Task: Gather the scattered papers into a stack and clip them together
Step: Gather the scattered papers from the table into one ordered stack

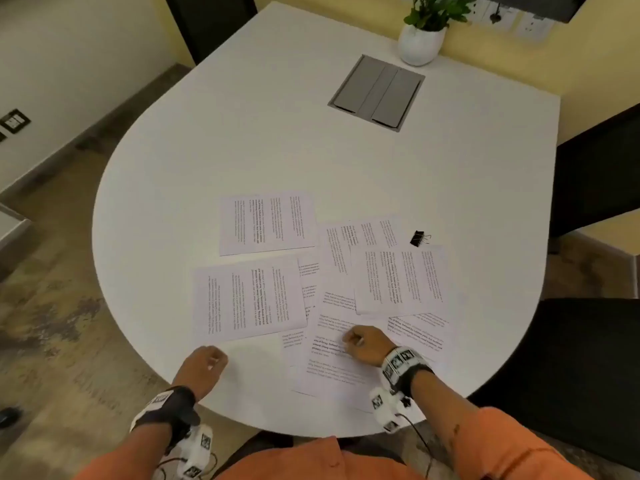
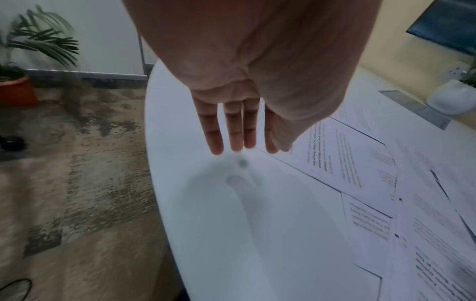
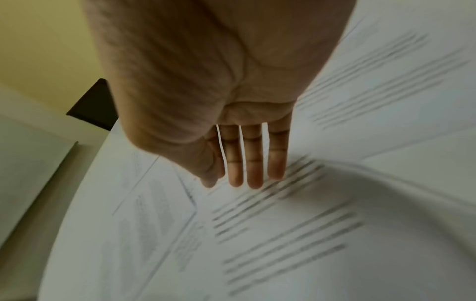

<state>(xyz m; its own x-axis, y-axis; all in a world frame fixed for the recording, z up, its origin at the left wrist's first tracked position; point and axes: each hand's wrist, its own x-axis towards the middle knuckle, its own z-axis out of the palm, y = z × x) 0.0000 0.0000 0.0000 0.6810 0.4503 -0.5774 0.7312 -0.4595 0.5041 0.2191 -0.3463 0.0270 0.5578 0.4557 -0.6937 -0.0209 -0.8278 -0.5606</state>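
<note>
Papers (image 1: pixel 266 223) scattered on table (image 1: pixel 242 133), binder clip (image 1: pixel 418 238) behind right sheets, potted plant (image 1: pixel 420 43) at far edge

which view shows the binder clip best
The head view: the black binder clip lies in plain sight on the table, beside the far right papers. Neither wrist view shows it, only fingers and sheets.
</note>
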